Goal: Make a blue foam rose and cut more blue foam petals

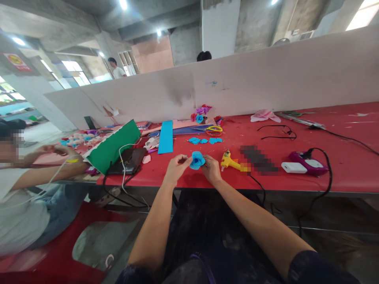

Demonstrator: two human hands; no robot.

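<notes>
Between my two hands, above the front edge of the red table [284,181], is a blue paper flower [197,159] with its opening toward me. The fingers of my left hand [178,167] pinch its left edge. My right hand [212,167] grips it from the right side, with some fingertips hidden behind the petals. Just beyond the flower lie several loose blue paper petals [197,141] in a row. A yellow hot glue gun [231,161] rests on the table right of my right hand.
Scissors with yellow handles [214,129], a blue paper strip [166,137] and finished paper flowers [203,112] lie farther back. Eyeglasses [278,132] and a purple power strip [309,163] are on the right. A green board [115,146] stands left, beside a seated co-worker [26,197].
</notes>
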